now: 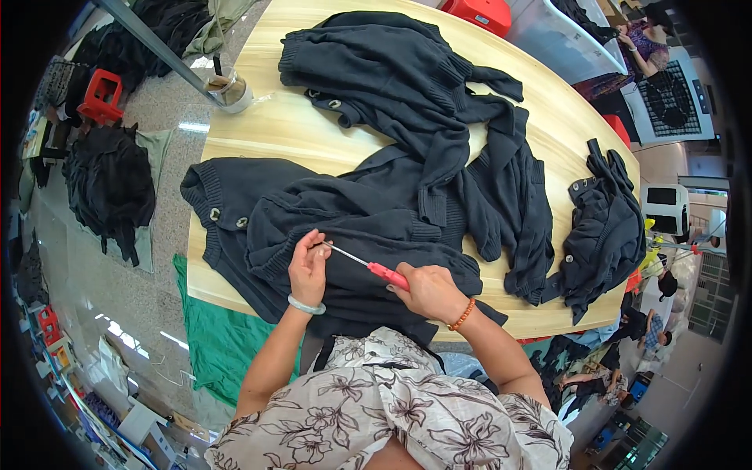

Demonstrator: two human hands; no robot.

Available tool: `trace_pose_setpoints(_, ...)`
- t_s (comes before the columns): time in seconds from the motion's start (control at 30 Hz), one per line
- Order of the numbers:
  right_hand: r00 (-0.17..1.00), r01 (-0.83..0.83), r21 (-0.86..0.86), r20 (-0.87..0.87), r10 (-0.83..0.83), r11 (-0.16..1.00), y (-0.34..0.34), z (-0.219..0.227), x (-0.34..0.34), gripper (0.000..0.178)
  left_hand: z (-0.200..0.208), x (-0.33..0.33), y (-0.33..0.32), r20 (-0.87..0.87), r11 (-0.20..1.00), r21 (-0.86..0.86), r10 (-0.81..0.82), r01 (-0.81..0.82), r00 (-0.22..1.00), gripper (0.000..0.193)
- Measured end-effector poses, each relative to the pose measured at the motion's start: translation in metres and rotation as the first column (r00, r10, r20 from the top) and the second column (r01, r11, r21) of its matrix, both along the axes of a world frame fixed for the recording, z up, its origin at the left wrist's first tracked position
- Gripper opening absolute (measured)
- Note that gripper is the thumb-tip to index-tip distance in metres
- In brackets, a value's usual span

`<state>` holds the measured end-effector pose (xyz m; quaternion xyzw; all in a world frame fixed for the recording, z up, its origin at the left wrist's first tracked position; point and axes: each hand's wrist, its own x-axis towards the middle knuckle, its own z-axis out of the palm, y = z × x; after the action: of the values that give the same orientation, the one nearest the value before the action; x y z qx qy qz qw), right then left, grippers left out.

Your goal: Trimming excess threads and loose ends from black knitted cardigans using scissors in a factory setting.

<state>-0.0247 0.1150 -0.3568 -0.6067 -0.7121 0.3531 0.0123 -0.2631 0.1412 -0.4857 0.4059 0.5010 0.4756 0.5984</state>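
Note:
My right hand [433, 293] is wrapped round the pink-red handle of a thin tool [387, 275] with a slim metal shaft. The shaft slants up and left to my left hand [308, 270], whose fingers are pinched together at its tip. Whatever lies between those fingertips is too small to make out. Beneath both hands a dark knitted cardigan [337, 207] lies spread in folds, with light buttons and a ribbed edge at its left. A second dark knitted garment [376, 59] lies beyond it, with sleeves trailing toward the right.
A bunched dark cardigan [603, 243] sits at the right edge of the pale wooden table [258, 141]. At the far left edge stands a clear jar [229, 92]. Green cloth [215, 337] hangs below the table. Red stools [102, 95], garment piles and other people surround it.

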Motion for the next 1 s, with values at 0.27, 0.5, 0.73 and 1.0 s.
trace_pose_setpoints(0.27,0.902,0.4,0.144,0.112,-0.417,0.905,0.065,-0.039,0.023,0.045,0.042,-0.045,0.033,-0.817,0.903,0.262,0.02,0.34,0.576,0.041)
trace_pose_setpoints(0.5,0.864,0.492,0.143,-0.207,-0.46,0.859,0.098,-0.063,0.012,0.032,0.123,-0.081,-0.006,-0.146,0.689,-0.044,-0.721,0.723,0.678,0.011)
trace_pose_setpoints(0.73,0.943,0.332,0.097,-0.008,-0.333,0.938,0.096,-0.077,-0.011,0.041,0.064,-0.125,-0.05,-0.41,0.963,-0.227,-0.229,0.145,0.883,0.023)
trace_pose_setpoints(1.0,0.944,0.228,-0.071,-0.23,-0.239,0.971,0.069,-0.042,0.005,0.03,0.001,-0.132,0.023,-0.234,0.987,-0.159,-0.011,-0.027,0.972,0.043)
